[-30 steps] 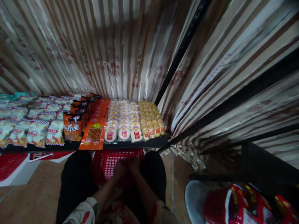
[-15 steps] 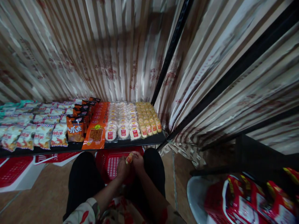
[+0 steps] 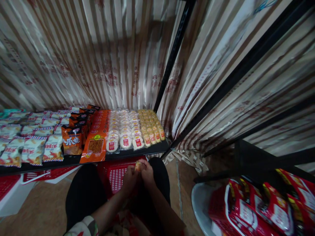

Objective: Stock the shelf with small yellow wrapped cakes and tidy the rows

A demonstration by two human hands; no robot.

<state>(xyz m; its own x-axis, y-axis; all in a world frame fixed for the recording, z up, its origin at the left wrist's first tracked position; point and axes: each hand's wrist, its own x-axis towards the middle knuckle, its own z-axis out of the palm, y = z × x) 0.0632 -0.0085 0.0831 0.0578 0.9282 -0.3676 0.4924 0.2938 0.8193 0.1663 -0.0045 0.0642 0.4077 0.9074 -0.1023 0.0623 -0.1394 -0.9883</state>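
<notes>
Above the red plastic basket (image 3: 115, 176), between my knees, both hands meet around a small yellowish snack packet (image 3: 137, 166) with red print. My left hand (image 3: 130, 179) has its fingers curled against the packet's left side. From the right, my right hand (image 3: 147, 173) pinches the same packet with bent fingers. The packet stands roughly upright, and its lower part is hidden by the hands. Just beyond, on the black shelf (image 3: 145, 151), are rows of similar yellow packets (image 3: 152, 134) beside round white wrapped crackers (image 3: 125, 141).
An orange snack bag (image 3: 94, 144), black-and-orange bags (image 3: 72, 139) and white chip bags (image 3: 33, 149) fill the shelf's left. Black posts (image 3: 172, 62) rise before a striped curtain (image 3: 110, 65). Red packages (image 3: 256, 213) sit lower right by a grey basin (image 3: 200, 206).
The view has turned slightly right, so the shelf goods appear further left. Between my hands, the packet has gone from slanted to more upright. Both hands keep hold of it.
</notes>
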